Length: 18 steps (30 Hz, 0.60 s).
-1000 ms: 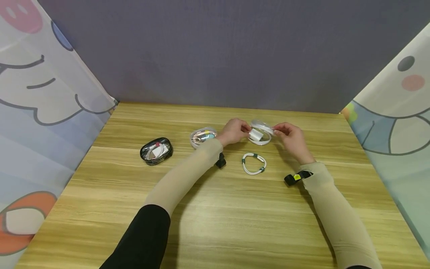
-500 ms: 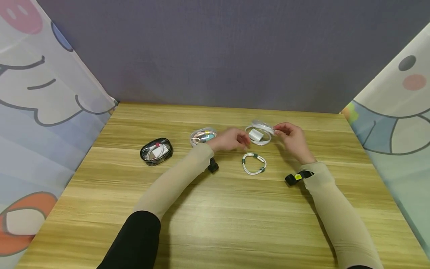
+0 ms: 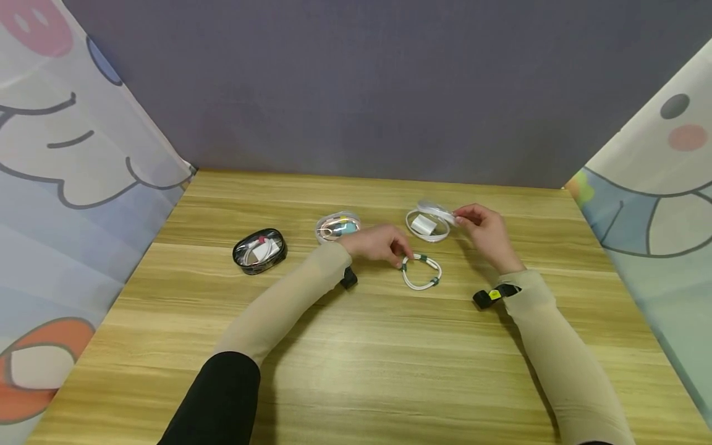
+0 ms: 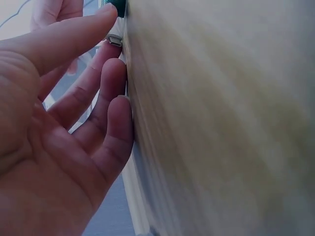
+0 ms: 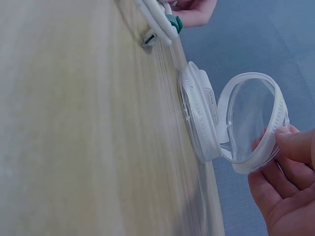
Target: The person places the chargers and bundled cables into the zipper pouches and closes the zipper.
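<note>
A coiled white charging cable (image 3: 421,272) with green ties lies on the table. My left hand (image 3: 378,243) is at its left edge; the left wrist view shows the thumb and a finger pinching it by a green tie (image 4: 117,7), beside a metal connector (image 4: 114,40). Farther back sits a clear oval zip case (image 3: 428,224) with white trim, its lid raised and a white charger block (image 3: 424,224) inside. My right hand (image 3: 484,235) pinches the rim of that clear lid (image 5: 252,120) between thumb and fingers.
Left of the clear case lies another transparent case (image 3: 337,226) with cable and a blue item inside, partly behind my left hand. A black-rimmed case (image 3: 259,251) holding a white block is farther left. A grey panel (image 3: 356,86) stands behind the wooden table (image 3: 356,358).
My left hand has let go of the charger block in the open case and moved down to the coiled cable. My right hand keeps holding the lid, nearly still.
</note>
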Each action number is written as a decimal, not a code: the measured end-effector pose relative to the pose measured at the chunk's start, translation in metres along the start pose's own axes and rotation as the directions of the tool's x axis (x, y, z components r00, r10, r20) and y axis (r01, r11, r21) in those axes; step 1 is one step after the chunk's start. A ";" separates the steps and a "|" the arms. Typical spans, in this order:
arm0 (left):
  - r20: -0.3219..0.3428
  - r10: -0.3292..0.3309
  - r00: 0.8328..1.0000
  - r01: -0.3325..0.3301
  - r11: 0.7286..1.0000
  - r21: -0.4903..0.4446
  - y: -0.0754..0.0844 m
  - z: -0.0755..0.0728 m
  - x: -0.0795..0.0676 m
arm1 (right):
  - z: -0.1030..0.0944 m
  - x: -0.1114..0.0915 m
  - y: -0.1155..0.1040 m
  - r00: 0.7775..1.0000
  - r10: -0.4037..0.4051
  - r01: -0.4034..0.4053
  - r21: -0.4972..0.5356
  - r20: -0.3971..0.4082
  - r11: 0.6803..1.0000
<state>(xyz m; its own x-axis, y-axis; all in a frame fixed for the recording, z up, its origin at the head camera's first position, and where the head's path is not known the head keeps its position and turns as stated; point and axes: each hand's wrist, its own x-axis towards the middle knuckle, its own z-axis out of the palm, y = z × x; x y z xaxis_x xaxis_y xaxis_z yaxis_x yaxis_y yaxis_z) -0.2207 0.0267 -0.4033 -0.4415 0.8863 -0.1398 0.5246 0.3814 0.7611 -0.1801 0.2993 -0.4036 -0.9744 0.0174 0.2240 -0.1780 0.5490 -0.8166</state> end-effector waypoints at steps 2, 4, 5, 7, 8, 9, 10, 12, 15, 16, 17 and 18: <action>0.012 -0.003 1.000 0.003 1.000 0.016 0.002 0.000 -0.001 | 0.000 0.000 0.000 1.000 -0.002 0.002 0.015 0.002 1.000; 0.024 0.002 1.000 -0.003 0.999 0.038 0.004 0.000 -0.002 | 0.000 -0.001 0.000 1.000 -0.001 0.001 0.029 0.004 1.000; 0.029 0.006 1.000 -0.008 0.999 0.052 0.005 0.000 -0.002 | 0.000 -0.001 0.000 1.000 -0.002 0.001 0.034 0.005 0.999; 0.038 0.008 0.999 -0.011 0.997 0.076 0.006 0.000 -0.002 | -0.001 -0.001 0.001 1.000 -0.004 0.004 0.031 0.011 1.000; 0.041 0.012 0.999 -0.016 0.996 0.089 0.007 0.000 -0.002 | -0.001 -0.002 0.001 1.000 -0.007 0.007 0.026 0.016 1.000; 0.044 0.016 0.999 -0.020 0.995 0.097 0.008 0.001 -0.002 | -0.001 -0.002 0.001 1.000 -0.008 0.007 0.020 0.018 1.000; 0.045 0.019 0.999 -0.024 0.994 0.104 0.009 0.001 -0.001 | -0.001 -0.002 0.001 1.000 -0.006 0.006 0.020 0.019 1.000; 0.040 0.028 0.999 -0.032 0.992 0.126 0.010 0.001 -0.001 | -0.002 -0.002 0.000 0.999 -0.010 0.010 0.004 0.030 1.000; 0.022 0.038 0.999 -0.041 0.985 0.166 0.011 0.001 0.000 | -0.002 -0.002 0.000 0.999 -0.004 0.004 0.003 0.037 1.000; 0.014 0.039 0.999 -0.041 0.983 0.178 0.010 0.001 0.000 | -0.002 -0.002 0.000 0.999 -0.002 0.002 0.005 0.039 1.000; 0.006 0.040 0.999 -0.041 0.982 0.186 0.010 0.000 0.000 | -0.002 -0.002 0.000 0.999 0.000 -0.001 0.008 0.040 1.000; 0.000 0.039 0.999 -0.039 0.982 0.186 0.010 0.000 0.000 | -0.001 -0.002 0.000 0.999 0.005 -0.005 0.014 0.039 1.000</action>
<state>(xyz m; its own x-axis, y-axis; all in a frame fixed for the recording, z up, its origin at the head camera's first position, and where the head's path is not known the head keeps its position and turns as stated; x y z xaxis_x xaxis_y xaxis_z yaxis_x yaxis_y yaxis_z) -0.2151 0.0304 -0.3958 -0.4203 0.9007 -0.1101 0.6676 0.3891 0.6348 -0.1778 0.3007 -0.4036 -0.9798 -0.0123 0.1995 -0.1748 0.5374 -0.8250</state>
